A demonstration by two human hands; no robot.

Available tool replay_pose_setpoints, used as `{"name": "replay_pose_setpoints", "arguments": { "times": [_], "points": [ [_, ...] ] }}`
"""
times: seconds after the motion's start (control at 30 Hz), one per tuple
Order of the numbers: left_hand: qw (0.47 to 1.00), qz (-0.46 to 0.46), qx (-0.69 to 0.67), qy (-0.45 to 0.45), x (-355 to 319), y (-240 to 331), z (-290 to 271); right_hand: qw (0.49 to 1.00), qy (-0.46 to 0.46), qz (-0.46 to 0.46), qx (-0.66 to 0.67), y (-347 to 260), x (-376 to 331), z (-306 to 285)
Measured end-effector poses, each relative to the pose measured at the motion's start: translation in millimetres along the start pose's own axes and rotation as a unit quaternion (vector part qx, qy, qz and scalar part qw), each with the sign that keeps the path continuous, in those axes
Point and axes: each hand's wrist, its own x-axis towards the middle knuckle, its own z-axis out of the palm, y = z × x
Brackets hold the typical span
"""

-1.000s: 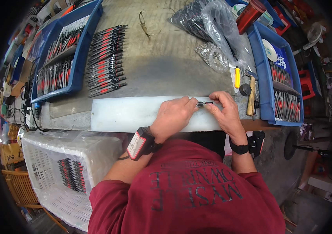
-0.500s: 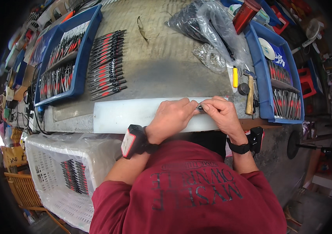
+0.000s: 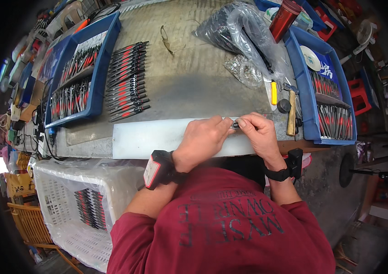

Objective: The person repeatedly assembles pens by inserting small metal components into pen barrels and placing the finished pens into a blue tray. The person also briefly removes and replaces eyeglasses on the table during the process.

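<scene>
Over the right part of a white board my two hands meet fingertip to fingertip. Between them is a small dark piece with a shiny spot, mostly covered by fingers, so its kind is unclear. My left hand grips it from the left with curled fingers. My right hand pinches its other end between thumb and forefinger. Left of the board's far side, a neat column of slim black-and-red tools lies on the bench.
Blue trays stand at left and right, holding more such tools. A hammer, a yellow-handled tool, a dark round lid and clear plastic bags lie to the right. A lined white crate stands at lower left.
The whole view has shifted slightly. Both hands stay together on the small dark piece, with hardly any change of grip.
</scene>
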Motion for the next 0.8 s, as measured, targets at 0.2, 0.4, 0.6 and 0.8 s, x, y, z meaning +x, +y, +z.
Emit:
{"name": "replay_pose_setpoints", "arguments": {
  "times": [0.2, 0.4, 0.6, 0.8],
  "points": [
    [0.998, 0.011, 0.049, 0.021, 3.9, 8.8, -2.1, 0.986, 0.095, -0.111, -0.084, -4.1, -2.9, 10.6],
    [0.997, 0.003, 0.075, 0.027, 8.7, 14.1, -3.0, 0.998, 0.051, 0.017, 0.033, 2.3, 2.7, 3.5],
    [0.999, -0.003, 0.053, 0.002, 6.4, 9.7, 0.6, 0.997, 0.051, 0.037, 0.047, 8.0, 2.0, 6.3],
    [1.0, 0.021, 0.012, -0.015, 5.8, 0.5, -2.9, 0.997, 0.041, -0.059, -0.016, 9.3, 3.4, 3.9]
  ]
}}
